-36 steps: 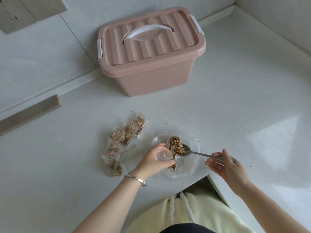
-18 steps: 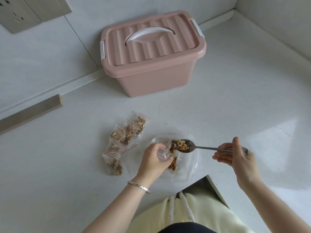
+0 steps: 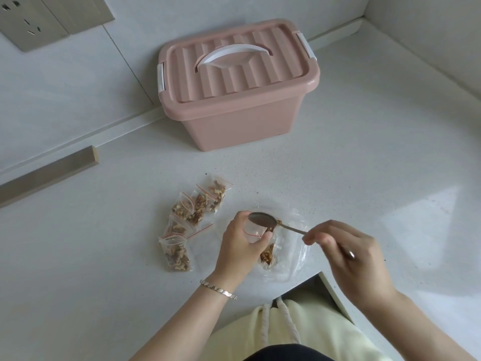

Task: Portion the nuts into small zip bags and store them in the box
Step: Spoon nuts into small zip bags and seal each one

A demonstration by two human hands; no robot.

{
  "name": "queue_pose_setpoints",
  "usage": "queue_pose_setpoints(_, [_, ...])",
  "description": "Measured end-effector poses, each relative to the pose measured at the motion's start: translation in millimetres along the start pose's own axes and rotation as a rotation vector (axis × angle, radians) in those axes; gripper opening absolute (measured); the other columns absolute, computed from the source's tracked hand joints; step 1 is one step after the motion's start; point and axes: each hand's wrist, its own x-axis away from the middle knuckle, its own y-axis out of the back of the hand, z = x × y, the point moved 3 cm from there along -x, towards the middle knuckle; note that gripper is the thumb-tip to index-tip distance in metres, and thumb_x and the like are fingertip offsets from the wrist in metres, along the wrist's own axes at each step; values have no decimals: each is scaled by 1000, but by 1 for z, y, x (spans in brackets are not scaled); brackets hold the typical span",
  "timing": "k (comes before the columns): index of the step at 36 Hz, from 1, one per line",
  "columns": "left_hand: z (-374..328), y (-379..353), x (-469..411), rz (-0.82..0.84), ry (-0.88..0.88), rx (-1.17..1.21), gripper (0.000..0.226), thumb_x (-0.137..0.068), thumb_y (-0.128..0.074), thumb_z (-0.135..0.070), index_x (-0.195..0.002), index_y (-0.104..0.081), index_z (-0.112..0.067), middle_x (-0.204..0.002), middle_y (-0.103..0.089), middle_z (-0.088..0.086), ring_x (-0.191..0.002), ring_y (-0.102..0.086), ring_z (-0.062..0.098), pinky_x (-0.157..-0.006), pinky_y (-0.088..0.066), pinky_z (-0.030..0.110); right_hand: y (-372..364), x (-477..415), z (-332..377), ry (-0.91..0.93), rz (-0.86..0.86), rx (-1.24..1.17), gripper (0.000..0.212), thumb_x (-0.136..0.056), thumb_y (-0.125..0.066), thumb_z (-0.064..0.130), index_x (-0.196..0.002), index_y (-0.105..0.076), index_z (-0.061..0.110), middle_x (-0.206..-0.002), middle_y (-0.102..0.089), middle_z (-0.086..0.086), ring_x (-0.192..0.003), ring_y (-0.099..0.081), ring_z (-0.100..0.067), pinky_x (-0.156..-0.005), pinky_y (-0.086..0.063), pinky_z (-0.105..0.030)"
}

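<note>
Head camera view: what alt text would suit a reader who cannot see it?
A person's left hand holds a small zip bag while the right hand tips a spoon over its mouth. To the left, filled bags of nuts lie on a white counter; a lidded pink box stands behind.

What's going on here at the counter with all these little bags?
A person is portioning nuts into zip bags. The left hand holds a small bag open above a clear dish, and the right hand tips a spoon over at the bag's mouth. Several filled bags lie on the counter to the left. The pink box stands behind them with its lid on.
</note>
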Motion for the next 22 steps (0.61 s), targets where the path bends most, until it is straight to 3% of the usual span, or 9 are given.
queue_pose_setpoints(2, [5,2,1,-6,27,-1,32,-79,-70,-24,-106,-53,-21,-104,-58,-15,-102,-51,-1,-79,-31,-5,4,0,-3,-70,-70,-30,52,-96,-32,50,-70,-64,18,-67,-62,10,-69,-59,-1,-61,-45,-12])
queue_pose_setpoints(6, [16,4,2,-3,87,-5,29,-79,-71,-25,-102,-53,-21,-103,-59,-10,-99,-53,0,-76,-34,-3,8,5,-22,-426,-179,-118,52,-88,-36,60,-64,-61,21,-60,-65,3,-59,-62,-5,-57,-45,-9])
queue_pose_setpoints(10, [22,1,2,48,146,-26,27,-80,-70,-23,-101,-51,-23,-103,-58,-12,-93,-51,-5,-71,-35,-1,-2,13,-38,-627,-160,-102,42,-93,-38,37,-66,-61,15,-60,-66,-7,-55,-60,-5,-55,-45,-11])
queue_pose_setpoints(14, [23,-6,-1,132,145,-86,29,-81,-68,-24,-103,-50,-24,-115,-48,-17,-104,-45,0,-73,-34,0,-11,17,-45,-655,-145,-49,37,-96,-36,32,-70,-59,19,-64,-65,-3,-63,-61,-2,-64,-47,-24])
queue_pose_setpoints(18, [23,-11,-7,222,174,-97,33,-83,-67,-23,-111,-51,-18,-134,-40,-13,-112,-35,-3,-87,-28,10,-18,15,-48,-589,-127,23,35,-93,-35,36,-69,-57,23,-66,-64,2,-65,-62,-7,-66,-47,-21])
queue_pose_setpoints(22, [23,-15,-11,260,246,-48,28,-83,-67,-21,-107,-52,-19,-106,-40,-21,-85,-41,-10,-62,-33,0,-26,18,-51,-505,-26,82,35,-92,-38,33,-75,-62,14,-69,-62,0,-69,-61,-19,-65,-46,-26])
